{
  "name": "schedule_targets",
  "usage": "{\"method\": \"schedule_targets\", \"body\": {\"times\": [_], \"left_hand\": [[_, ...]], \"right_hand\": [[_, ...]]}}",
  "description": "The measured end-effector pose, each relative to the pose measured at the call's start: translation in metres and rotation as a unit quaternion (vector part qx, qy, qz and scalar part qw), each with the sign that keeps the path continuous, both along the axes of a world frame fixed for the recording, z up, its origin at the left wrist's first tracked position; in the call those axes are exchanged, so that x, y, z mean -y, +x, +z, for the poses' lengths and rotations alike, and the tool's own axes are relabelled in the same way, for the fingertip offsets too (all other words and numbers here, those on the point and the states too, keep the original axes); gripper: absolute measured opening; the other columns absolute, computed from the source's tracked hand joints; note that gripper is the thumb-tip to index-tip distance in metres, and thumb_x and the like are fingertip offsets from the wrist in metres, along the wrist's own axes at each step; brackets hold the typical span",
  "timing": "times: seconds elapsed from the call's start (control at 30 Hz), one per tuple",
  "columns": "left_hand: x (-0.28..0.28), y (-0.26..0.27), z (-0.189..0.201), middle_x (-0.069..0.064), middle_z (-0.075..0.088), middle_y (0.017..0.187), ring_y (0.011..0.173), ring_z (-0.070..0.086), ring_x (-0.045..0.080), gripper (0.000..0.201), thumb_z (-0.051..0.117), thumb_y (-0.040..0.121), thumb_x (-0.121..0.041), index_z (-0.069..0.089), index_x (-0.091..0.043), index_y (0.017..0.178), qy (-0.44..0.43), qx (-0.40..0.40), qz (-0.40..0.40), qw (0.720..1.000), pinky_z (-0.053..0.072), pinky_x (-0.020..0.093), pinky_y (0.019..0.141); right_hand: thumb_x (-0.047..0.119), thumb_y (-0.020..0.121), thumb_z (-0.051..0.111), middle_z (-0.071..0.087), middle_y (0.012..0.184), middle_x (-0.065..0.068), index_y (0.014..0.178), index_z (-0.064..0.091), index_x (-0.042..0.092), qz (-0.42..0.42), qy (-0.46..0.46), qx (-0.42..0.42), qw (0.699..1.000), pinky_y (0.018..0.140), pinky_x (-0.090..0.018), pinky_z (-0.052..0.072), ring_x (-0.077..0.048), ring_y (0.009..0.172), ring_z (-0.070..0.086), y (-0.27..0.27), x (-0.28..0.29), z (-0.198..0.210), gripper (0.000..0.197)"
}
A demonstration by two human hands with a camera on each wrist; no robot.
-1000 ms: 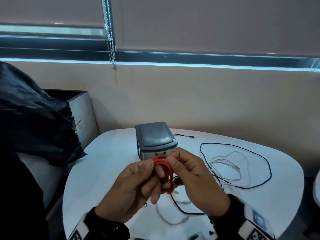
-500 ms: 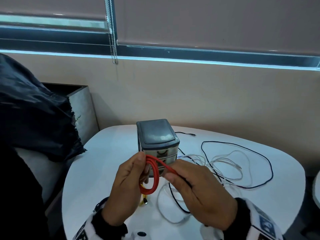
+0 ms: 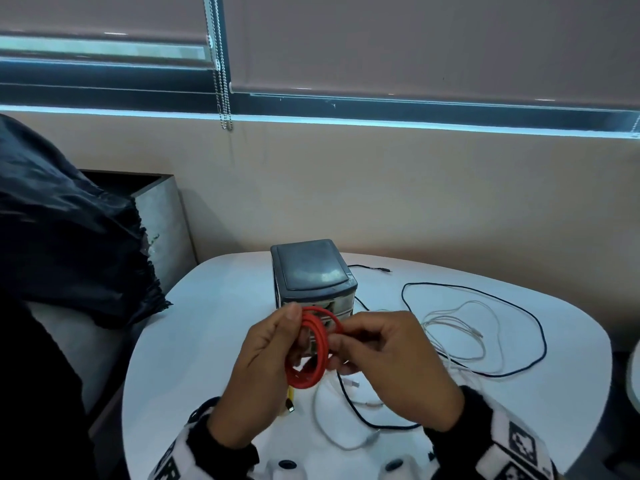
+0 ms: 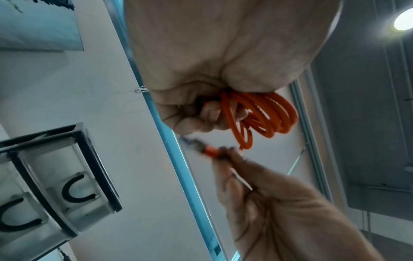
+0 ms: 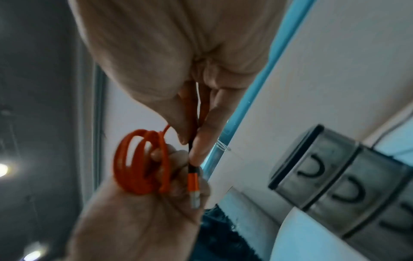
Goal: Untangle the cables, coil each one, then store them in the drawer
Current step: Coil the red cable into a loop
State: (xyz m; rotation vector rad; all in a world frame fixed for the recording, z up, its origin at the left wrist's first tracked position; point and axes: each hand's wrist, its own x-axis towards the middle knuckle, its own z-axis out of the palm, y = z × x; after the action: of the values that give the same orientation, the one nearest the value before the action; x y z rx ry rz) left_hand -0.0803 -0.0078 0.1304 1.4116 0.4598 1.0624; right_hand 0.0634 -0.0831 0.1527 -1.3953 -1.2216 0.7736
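A red-orange cable (image 3: 313,348) is wound into a small coil above the white table (image 3: 207,327). My left hand (image 3: 273,355) grips the coil (image 4: 266,114) between thumb and curled fingers. My right hand (image 3: 377,355) pinches the cable's free end just behind its orange plug (image 5: 193,181), right beside the coil (image 5: 138,164). A small grey drawer unit (image 3: 313,271) stands behind the hands, its drawers shut, with dark U-shaped handles (image 5: 311,168). A black cable (image 3: 540,337) and a white cable (image 3: 460,327) lie loose and tangled on the table to the right.
A yellow plug (image 3: 290,400) hangs or lies under my left hand. A black bag (image 3: 62,244) sits on a grey box (image 3: 162,230) left of the table. The wall and a window blind with a bead chain (image 3: 218,64) stand behind.
The coil has gained turns and hangs lower in my left hand. My right hand has brought the cable's free end back up against the coil.
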Motion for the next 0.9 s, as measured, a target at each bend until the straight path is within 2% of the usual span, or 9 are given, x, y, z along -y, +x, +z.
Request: {"method": "schedule_targets", "body": {"times": [0.07, 0.2, 0.3, 0.37, 0.5, 0.63, 0.77, 0.83, 0.9], "left_hand": [[0.002, 0.005, 0.0, -0.009, 0.058, 0.055, 0.052, 0.054, 0.002, 0.047, 0.045, 0.095, -0.032, 0.069, -0.027, 0.055, -0.014, 0.01, -0.016, 1.0, 0.045, 0.013, 0.056], [0.005, 0.011, -0.007, -0.007, 0.062, 0.059, 0.057, 0.059, 0.002, 0.045, 0.04, 0.092, -0.031, 0.071, -0.029, 0.06, -0.024, 0.025, -0.03, 0.999, 0.046, 0.011, 0.057], [-0.001, 0.012, -0.019, 0.017, 0.07, 0.083, 0.079, 0.066, 0.014, 0.044, 0.05, 0.095, -0.045, 0.074, -0.009, 0.088, -0.023, 0.015, -0.026, 0.999, 0.053, 0.019, 0.071], [-0.002, 0.014, -0.025, 0.028, 0.067, 0.094, 0.086, 0.065, 0.02, 0.045, 0.049, 0.094, -0.047, 0.071, -0.007, 0.094, -0.025, -0.003, -0.012, 1.0, 0.054, 0.023, 0.077], [-0.001, 0.018, -0.029, 0.014, 0.073, 0.085, 0.081, 0.069, 0.016, 0.042, 0.044, 0.102, -0.039, 0.073, -0.012, 0.09, -0.016, 0.005, 0.016, 1.0, 0.053, 0.022, 0.074], [-0.001, 0.017, -0.032, 0.003, 0.068, 0.071, 0.071, 0.063, 0.01, 0.033, 0.048, 0.093, -0.036, 0.076, -0.022, 0.08, -0.004, 0.014, 0.004, 1.0, 0.051, 0.02, 0.071], [0.001, 0.019, -0.042, 0.021, 0.066, 0.08, 0.078, 0.063, 0.024, 0.042, 0.051, 0.089, -0.054, 0.073, -0.018, 0.087, 0.017, -0.026, 0.012, 0.999, 0.053, 0.044, 0.079], [0.0, 0.02, -0.048, 0.015, 0.063, 0.076, 0.075, 0.061, 0.024, 0.044, 0.043, 0.093, -0.057, 0.069, -0.022, 0.087, 0.063, -0.059, 0.057, 0.995, 0.051, 0.051, 0.076], [-0.001, 0.022, -0.051, 0.003, 0.064, 0.074, 0.072, 0.063, 0.02, 0.043, 0.036, 0.096, -0.058, 0.066, -0.027, 0.091, 0.11, -0.1, 0.085, 0.985, 0.053, 0.046, 0.071]], "right_hand": [[-0.001, 0.086, 0.069, 0.073, 0.07, -0.013, 0.082, 0.077, 0.008, -0.001, -0.003, -0.074, 0.997, 0.062, -0.028, 0.059, -0.018, 0.061, 0.069, -0.003, 0.001, 0.005, 0.012], [0.002, 0.086, 0.068, 0.073, 0.073, -0.017, 0.084, 0.075, 0.005, -0.021, 0.001, -0.153, 0.988, 0.064, -0.03, 0.059, -0.02, 0.063, 0.068, -0.002, -0.003, 0.009, 0.008], [0.001, 0.086, 0.067, 0.072, 0.071, -0.015, 0.086, 0.073, 0.002, -0.047, -0.001, -0.199, 0.979, 0.059, -0.025, 0.056, -0.019, 0.06, 0.066, 0.003, -0.006, 0.005, 0.006], [0.001, 0.086, 0.067, 0.071, 0.07, -0.015, 0.085, 0.072, 0.002, -0.039, -0.007, -0.228, 0.973, 0.055, -0.021, 0.053, -0.018, 0.058, 0.066, 0.004, -0.007, 0.004, 0.006], [0.013, 0.083, 0.067, 0.072, 0.075, -0.011, 0.083, 0.073, 0.006, 0.0, -0.043, -0.262, 0.964, 0.059, -0.023, 0.052, -0.015, 0.064, 0.067, 0.002, -0.008, -0.002, 0.009], [0.023, 0.076, 0.072, 0.069, 0.075, -0.007, 0.072, 0.075, 0.016, 0.035, -0.085, -0.285, 0.954, 0.059, -0.025, 0.047, -0.014, 0.065, 0.064, 0.004, -0.007, -0.018, 0.009], [0.022, 0.08, 0.074, 0.066, 0.074, -0.008, 0.072, 0.074, 0.016, 0.058, -0.096, -0.288, 0.951, 0.054, -0.023, 0.046, -0.015, 0.064, 0.06, 0.008, -0.004, -0.024, 0.01], [0.026, 0.083, 0.064, 0.067, 0.077, -0.009, 0.08, 0.074, 0.013, 0.072, -0.1, -0.273, 0.954, 0.057, -0.024, 0.047, -0.017, 0.07, 0.061, 0.007, -0.002, -0.024, 0.017], [0.034, 0.088, 0.058, 0.067, 0.083, -0.009, 0.094, 0.071, 0.008, 0.077, -0.097, -0.289, 0.949, 0.064, -0.029, 0.05, -0.018, 0.077, 0.062, 0.005, -0.001, -0.025, 0.029]]}}
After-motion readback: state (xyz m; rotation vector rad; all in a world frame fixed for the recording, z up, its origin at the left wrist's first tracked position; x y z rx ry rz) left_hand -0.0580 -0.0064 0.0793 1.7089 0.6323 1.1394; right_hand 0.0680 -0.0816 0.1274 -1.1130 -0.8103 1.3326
